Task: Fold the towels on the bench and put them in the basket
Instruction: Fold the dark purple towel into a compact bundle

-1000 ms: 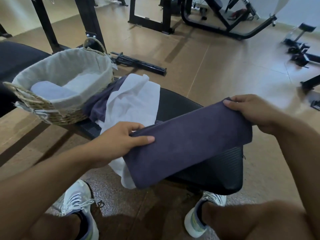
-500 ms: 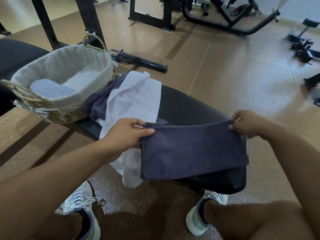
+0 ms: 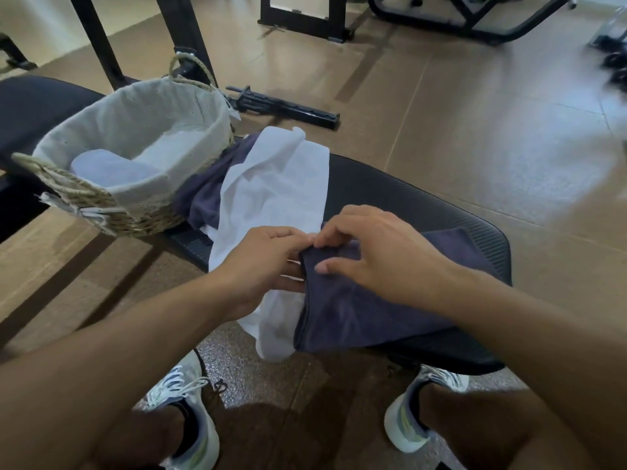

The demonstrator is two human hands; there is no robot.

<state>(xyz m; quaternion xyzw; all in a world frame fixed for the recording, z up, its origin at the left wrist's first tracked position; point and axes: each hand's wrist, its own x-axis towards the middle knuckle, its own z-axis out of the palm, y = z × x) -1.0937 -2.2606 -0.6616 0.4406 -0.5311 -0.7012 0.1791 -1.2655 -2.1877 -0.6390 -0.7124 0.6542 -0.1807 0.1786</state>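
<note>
A dark towel (image 3: 366, 313) is laid folded on the black bench (image 3: 424, 205), its left edge pinched by the left hand (image 3: 268, 266) and by the fingers of the right hand (image 3: 376, 252); the 2 hands are brought together there. A white towel (image 3: 274, 198) is draped beside it. A folded pale towel (image 3: 112, 169) is seen inside the basket (image 3: 135, 215).

Four towels (image 3: 356, 307), one basket (image 3: 135, 212)

purple towel (image 3: 366, 310): part under right hand (image 3: 376, 252) | far-right gear (image 3: 615, 67): blurred
</note>
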